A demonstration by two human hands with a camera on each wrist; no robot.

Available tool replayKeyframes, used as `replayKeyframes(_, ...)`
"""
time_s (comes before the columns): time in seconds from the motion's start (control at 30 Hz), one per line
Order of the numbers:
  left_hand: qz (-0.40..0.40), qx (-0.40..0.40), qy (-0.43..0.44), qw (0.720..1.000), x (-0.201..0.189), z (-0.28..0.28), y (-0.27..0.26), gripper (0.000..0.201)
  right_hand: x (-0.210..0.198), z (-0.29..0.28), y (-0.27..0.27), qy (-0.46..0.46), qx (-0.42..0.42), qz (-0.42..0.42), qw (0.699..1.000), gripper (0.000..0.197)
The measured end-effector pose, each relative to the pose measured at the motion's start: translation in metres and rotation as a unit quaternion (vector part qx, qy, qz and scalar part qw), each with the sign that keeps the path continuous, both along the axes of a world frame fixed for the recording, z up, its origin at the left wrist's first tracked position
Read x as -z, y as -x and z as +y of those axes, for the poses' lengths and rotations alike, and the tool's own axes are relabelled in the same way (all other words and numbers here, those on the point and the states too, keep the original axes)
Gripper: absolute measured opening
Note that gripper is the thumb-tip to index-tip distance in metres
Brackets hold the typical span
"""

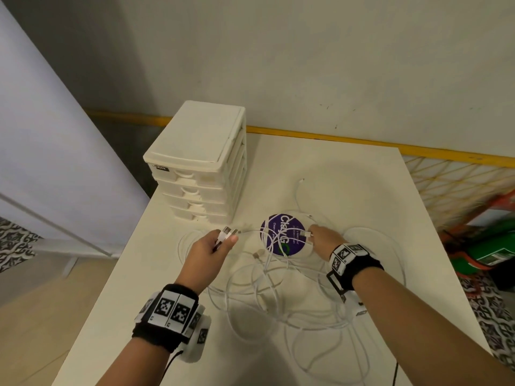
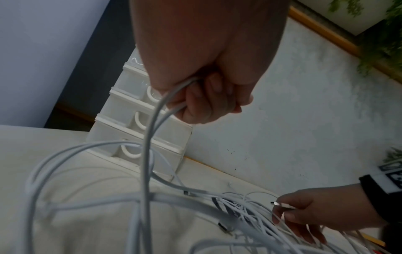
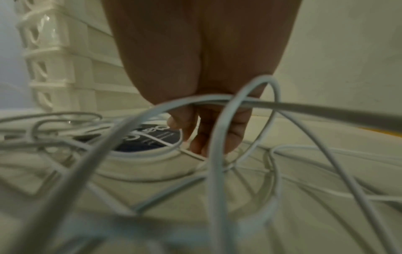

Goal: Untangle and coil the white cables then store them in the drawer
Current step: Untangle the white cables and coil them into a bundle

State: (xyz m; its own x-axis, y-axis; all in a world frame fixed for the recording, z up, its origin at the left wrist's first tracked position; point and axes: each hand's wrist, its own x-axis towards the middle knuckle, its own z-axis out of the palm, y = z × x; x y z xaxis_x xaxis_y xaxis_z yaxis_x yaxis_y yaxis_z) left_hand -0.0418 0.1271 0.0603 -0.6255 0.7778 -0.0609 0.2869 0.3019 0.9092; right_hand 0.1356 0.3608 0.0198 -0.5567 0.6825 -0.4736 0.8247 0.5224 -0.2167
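Note:
A tangle of white cables lies spread over the white table, some loops crossing a round purple sticker. My left hand grips two cable ends with USB plugs, held just above the table; the left wrist view shows its fist curled round two cords. My right hand pinches another white plug at the sticker's right edge, also seen in the left wrist view. A white drawer unit with all drawers closed stands behind my left hand.
A wall with a yellow strip runs behind the table. To the right, past the table edge, are a yellow lattice and green and orange items on the floor. A loose cable end lies towards the back of the table.

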Motion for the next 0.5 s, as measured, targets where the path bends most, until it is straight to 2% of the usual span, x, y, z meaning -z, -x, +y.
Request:
replayKeyframes(0.07,-0.009,0.002,0.004,1.0,0.002,-0.0042,-0.0009,0.053,-0.0032,0.0001,-0.0045,-0.013,0.001,0.009,1.0,0.035)
replayKeyframes(0.2,-0.003,-0.011,0.016,1.0,0.0024,-0.0068,-0.004,0.042,-0.0023,-0.0039,-0.0091,-0.041,0.022,0.057,0.997,0.036)
replayKeyframes(0.37,0.014,-0.029,0.012,0.999,-0.0024,-0.0021,-0.0054,0.036,-0.003,-0.0056,-0.0068,-0.01,0.031,0.088,0.996,0.02)
replayKeyframes(0.5,0.011,-0.018,0.015,1.0,0.001,0.0006,-0.0046,0.039,0.0015,-0.0089,-0.0068,0.005,0.04,0.081,0.996,0.029)
